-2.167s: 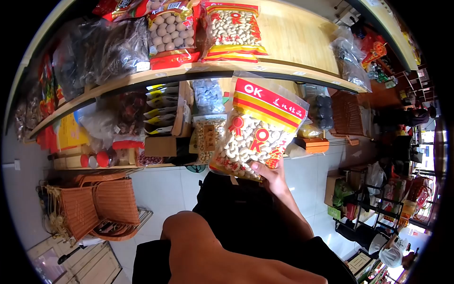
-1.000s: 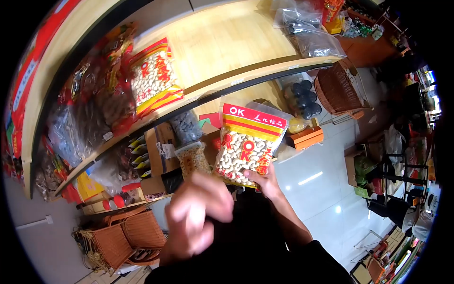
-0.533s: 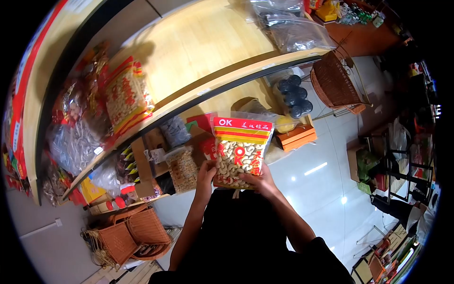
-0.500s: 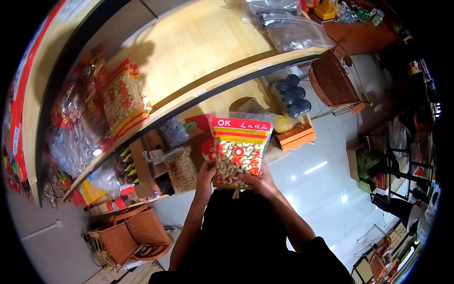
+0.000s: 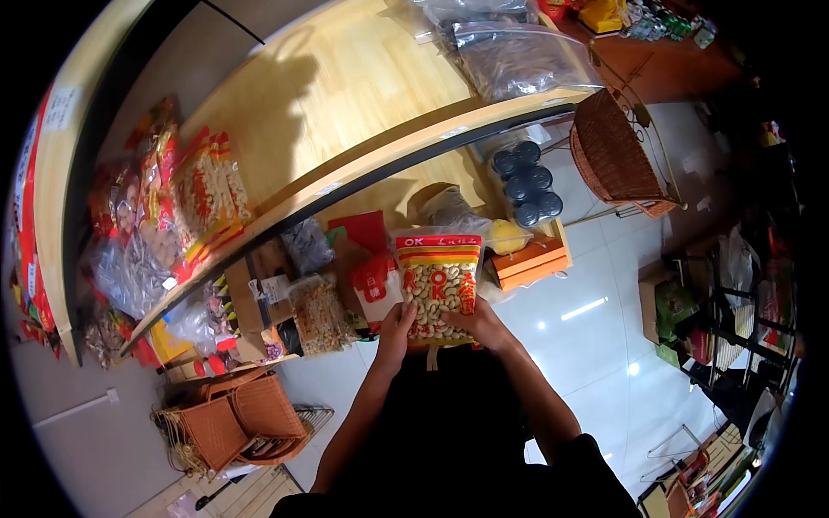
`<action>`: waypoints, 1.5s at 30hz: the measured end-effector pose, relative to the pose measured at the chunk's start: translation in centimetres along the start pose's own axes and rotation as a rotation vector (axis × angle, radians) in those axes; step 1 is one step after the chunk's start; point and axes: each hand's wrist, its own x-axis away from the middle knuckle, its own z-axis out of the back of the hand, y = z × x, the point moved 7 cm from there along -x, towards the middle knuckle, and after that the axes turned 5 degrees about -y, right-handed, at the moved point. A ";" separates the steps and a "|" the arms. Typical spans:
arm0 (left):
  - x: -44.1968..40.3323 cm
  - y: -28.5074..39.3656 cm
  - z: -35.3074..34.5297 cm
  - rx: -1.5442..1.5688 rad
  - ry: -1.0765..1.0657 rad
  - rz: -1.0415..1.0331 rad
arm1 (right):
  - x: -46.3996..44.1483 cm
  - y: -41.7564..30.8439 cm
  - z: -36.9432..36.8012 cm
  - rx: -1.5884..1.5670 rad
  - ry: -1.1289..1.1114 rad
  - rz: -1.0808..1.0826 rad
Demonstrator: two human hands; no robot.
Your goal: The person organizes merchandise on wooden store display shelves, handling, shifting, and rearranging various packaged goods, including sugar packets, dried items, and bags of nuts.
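Both hands hold a clear bag of cashews (image 5: 438, 289) with a red and yellow top band, upright in front of my body. My left hand (image 5: 396, 332) grips its left lower edge, thumb on the front. On the right lower edge my right hand (image 5: 485, 325) is closed the same way, its thumb across the front. Behind the bag, to the left, are a red-and-white packet (image 5: 375, 289) and a clear bag of pale pieces (image 5: 318, 315) on the lower shelf. The fingers behind the cashew bag are hidden.
The upper wooden shelf (image 5: 363, 78) carries nut bags (image 5: 207, 190) at left and clear plastic bags (image 5: 518, 60) at right. Dark-lidded jars (image 5: 527, 183) and an orange box (image 5: 531, 261) stand below. Wicker baskets (image 5: 617, 155) stand right and lower left (image 5: 263, 410).
The cashew bag sits slightly lower and looks more upright, both hands still on it. My view has shifted a little, uncovering more of the red-and-white packet behind.
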 end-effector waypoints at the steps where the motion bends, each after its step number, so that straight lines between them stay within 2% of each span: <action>1: 0.0 -0.3 -0.1 0.001 0.011 -0.001 | -0.3 0.4 0.3 0.028 -0.016 -0.048; 4: 0.4 -1.9 1.4 0.025 0.119 0.007 | -1.4 1.9 0.5 0.057 -0.061 -0.109; 7: 0.4 -3.7 3.4 0.003 0.193 -0.004 | -1.7 1.5 -0.1 0.319 -0.068 -0.220; 10: 0.2 -5.9 4.9 0.173 0.234 0.011 | -3.6 5.1 1.0 0.520 -0.102 -0.177; 14: 0.4 -6.7 5.6 0.311 0.275 0.000 | -3.8 5.5 0.3 0.611 -0.140 -0.349; 17: 0.6 -7.2 5.9 0.364 0.272 0.044 | -5.0 8.0 0.4 0.649 -0.125 -0.263; 20: 0.9 -8.5 7.2 0.359 0.334 0.060 | -5.2 8.9 0.0 0.624 -0.143 -0.342; 31: 2.1 -11.4 9.1 0.281 0.364 0.178 | -5.9 11.8 0.0 0.707 -0.224 -0.358; 36: 1.6 -13.1 9.9 0.266 0.328 0.182 | -5.8 12.9 0.5 0.688 -0.227 -0.355; 39: 1.5 -13.1 9.9 0.241 0.326 0.175 | -6.4 13.6 1.4 0.811 -0.182 -0.232; 45: 0.9 -12.5 9.9 0.186 0.386 0.137 | -5.3 12.1 1.3 0.684 -0.145 -0.328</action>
